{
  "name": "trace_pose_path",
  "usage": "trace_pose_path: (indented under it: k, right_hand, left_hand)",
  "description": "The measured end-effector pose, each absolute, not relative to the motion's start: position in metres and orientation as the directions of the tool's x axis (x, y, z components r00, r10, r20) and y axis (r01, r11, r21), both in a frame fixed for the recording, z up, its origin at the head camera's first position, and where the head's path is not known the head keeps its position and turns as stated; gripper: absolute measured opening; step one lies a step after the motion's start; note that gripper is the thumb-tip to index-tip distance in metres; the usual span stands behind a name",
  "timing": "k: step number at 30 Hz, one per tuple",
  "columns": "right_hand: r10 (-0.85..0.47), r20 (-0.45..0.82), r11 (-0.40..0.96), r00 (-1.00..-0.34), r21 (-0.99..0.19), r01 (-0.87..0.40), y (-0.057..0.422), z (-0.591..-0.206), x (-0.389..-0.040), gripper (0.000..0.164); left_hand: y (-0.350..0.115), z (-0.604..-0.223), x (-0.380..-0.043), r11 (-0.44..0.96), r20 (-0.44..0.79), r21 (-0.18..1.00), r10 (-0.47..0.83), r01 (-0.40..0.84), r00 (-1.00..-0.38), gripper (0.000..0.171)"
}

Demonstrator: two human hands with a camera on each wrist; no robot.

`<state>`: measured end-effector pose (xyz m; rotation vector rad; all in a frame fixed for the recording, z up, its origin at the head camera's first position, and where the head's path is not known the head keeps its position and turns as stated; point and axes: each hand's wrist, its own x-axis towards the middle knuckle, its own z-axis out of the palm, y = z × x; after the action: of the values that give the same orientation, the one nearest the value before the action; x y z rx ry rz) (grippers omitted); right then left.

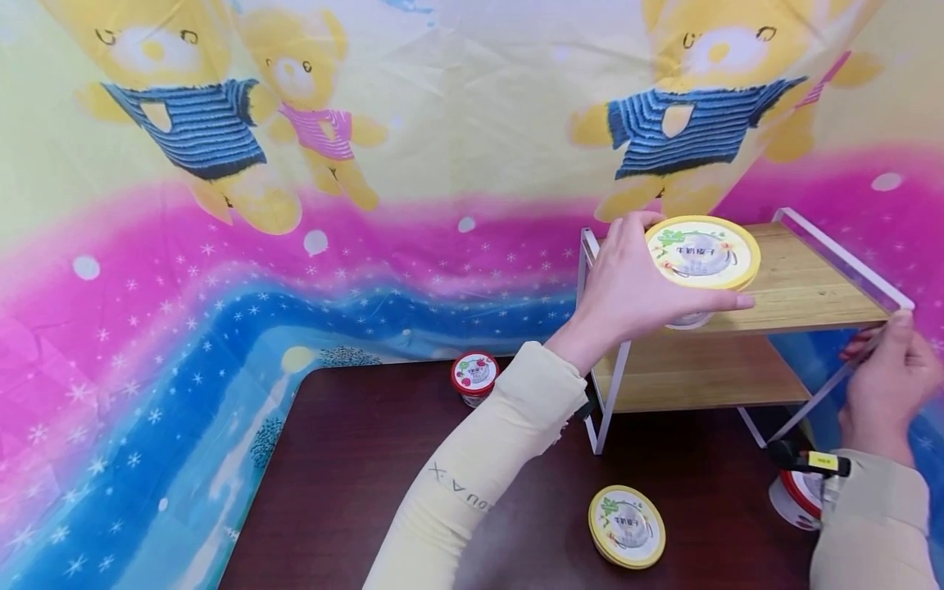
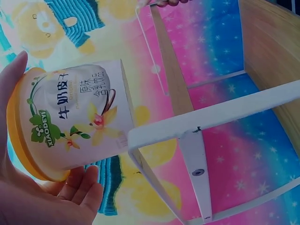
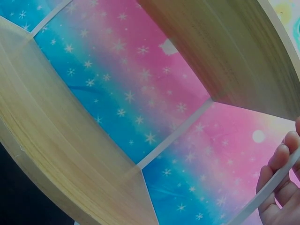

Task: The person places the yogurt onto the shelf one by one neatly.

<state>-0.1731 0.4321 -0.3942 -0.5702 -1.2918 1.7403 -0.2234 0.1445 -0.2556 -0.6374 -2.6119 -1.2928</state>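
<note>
My left hand (image 1: 627, 283) grips a paper tub with a yellow lid (image 1: 701, 252) around the lid's rim. The tub is upright, close over the front left part of the top board of a two-tier wooden shelf (image 1: 811, 274). In the left wrist view the printed side of the tub (image 2: 75, 108) faces the camera, near the white metal frame (image 2: 220, 108). At the shelf's front right corner, my right hand (image 1: 892, 377) holds the white frame post, with fingers curled around it in the right wrist view.
A second yellow-lidded tub (image 1: 627, 527) stands on the dark table (image 1: 354, 475) in front of the shelf. One red-lidded tub (image 1: 475, 375) is at the table's back edge; another red-lidded tub (image 1: 795, 498) is partly hidden by the right sleeve. A printed bear cloth (image 1: 457, 164) hangs behind.
</note>
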Motion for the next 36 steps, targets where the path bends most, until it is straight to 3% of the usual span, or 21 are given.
trace_pose_path:
  k: [13, 22, 36]
  right_hand:
    - [0.848, 0.106, -0.094, -0.519, -0.934, -0.344, 0.434, -0.392, -0.172, 0.039]
    - [0.848, 0.099, -0.102, -0.521, -0.934, -0.342, 0.433, -0.392, -0.173, 0.040]
    - [0.853, 0.086, -0.110, -0.516, -0.935, -0.338, 0.434, -0.392, -0.173, 0.041]
  left_hand:
    - [0.152, -0.259, -0.231, 0.565, 0.297, 0.738, 0.222, 0.370, -0.929, 0.103]
    - [0.156, -0.264, -0.227, 0.626, 0.313, 0.684, 0.212, 0.375, -0.926, 0.102]
    - [0.167, -0.278, -0.228, 0.700, 0.478, 0.562, 0.161, 0.442, -0.864, 0.104]
